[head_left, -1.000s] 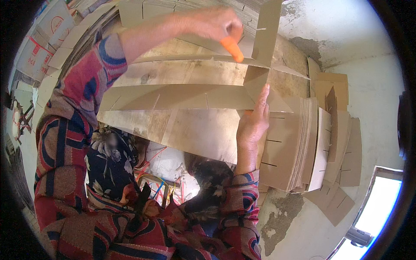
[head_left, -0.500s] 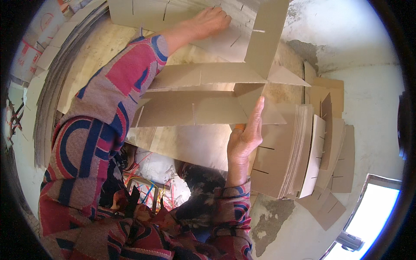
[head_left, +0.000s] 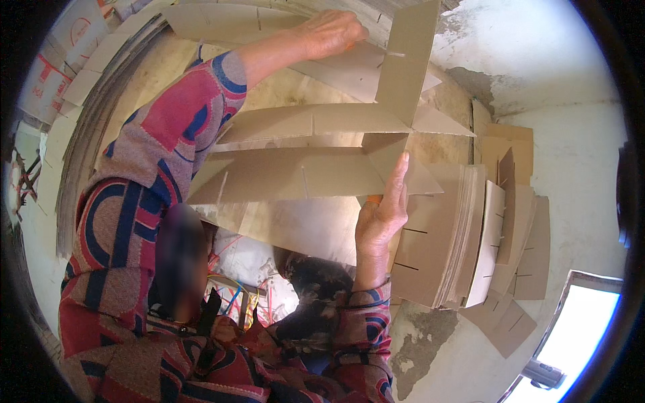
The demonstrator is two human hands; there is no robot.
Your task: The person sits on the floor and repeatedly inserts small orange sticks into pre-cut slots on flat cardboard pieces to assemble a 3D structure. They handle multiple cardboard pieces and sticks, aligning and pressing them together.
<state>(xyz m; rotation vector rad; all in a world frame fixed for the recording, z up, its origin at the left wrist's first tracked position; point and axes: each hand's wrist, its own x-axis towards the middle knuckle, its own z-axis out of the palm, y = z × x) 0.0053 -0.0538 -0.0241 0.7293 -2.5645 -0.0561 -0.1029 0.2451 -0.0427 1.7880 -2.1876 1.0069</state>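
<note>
1. Brown cardboard filled the middle of our view: a cross strip (head_left: 411, 54) stood on edge, running away from us, with a pale slot in its far part.
2. We saw two long strips meet it, the near strip (head_left: 269, 173) and the middle strip (head_left: 289, 122), lying roughly side by side with a gap between; the middle strip's short end stuck out past the cross strip on the right.
3. The left hand (head_left: 332, 33) was at the top, left of the cross strip, over the far strip (head_left: 346, 69). Its fingers were curled in, with a bit of orange at their tips; we could not tell whether they pinched the cardboard.
4. The right hand (head_left: 381, 218) was at the near end of the cross strip, fingers straight and together, pointing away from us. An orange patch showed under the near strip's edge beside it. We could not tell how firmly it held anything, as part of it was hidden.
5. Below these strips we saw the pale board (head_left: 295, 225).
6. To the right of the right hand lay a stack (head_left: 430, 245) of slotted sheets, near the stained wall (head_left: 571, 154).
7. Patterned sleeves (head_left: 185, 117) covered both forearms.
</note>
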